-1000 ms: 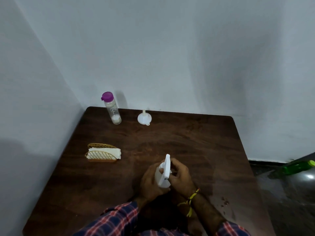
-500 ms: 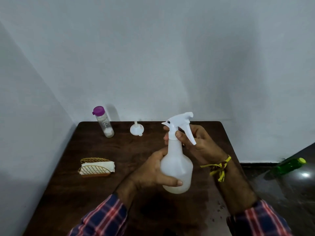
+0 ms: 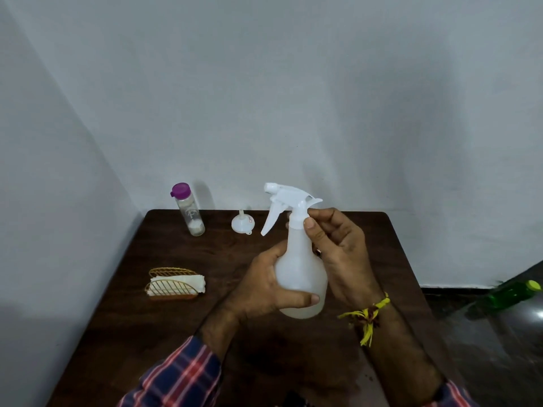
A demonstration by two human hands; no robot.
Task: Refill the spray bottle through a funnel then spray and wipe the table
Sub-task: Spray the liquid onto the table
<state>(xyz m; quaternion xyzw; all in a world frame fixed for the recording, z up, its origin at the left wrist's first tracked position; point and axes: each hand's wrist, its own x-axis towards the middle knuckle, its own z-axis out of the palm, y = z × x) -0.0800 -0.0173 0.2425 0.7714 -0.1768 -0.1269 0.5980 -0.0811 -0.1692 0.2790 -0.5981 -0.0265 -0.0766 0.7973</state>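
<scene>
Above table (image 3: 182,333), spray bottle (image 3: 299,277) upright, L hand (image 3: 264,289) fingers round body, R hand (image 3: 338,248) pinching neck.

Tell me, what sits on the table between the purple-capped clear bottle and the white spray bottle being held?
In the head view, a small white plastic funnel stands upside down between them on the dark wooden table.

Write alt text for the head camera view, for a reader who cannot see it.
A person holds a white translucent plastic spray bottle upright above a dark brown wooden table, left hand round its body, right hand pinching its neck. Behind stand a small white plastic funnel, a purple-capped clear bottle and a golden wire napkin holder.
</scene>
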